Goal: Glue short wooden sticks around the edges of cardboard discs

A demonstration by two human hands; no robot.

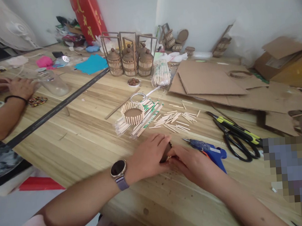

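Observation:
My left hand (150, 154), with a watch on the wrist, is closed round a small dark brown piece (166, 153) near the table's front. Fingers of my right hand (189, 160) pinch the same piece from the right, and the hands mostly hide it. A blue glue gun (207, 151) lies just right of my right hand. Beyond my hands, short wooden sticks (170, 120) are scattered. A round brown base ringed with upright sticks (133, 114) rests on wrapped chopsticks (151, 118).
Black scissors (236, 145) and a yellow-black cutter (238, 131) lie right. Cardboard sheets (210, 78) are at the back right. Small lidded baskets with tall handles (129, 61) stand at the back, near a bowl of brown beads (133, 82). Another person's hands (22, 88) are at the left.

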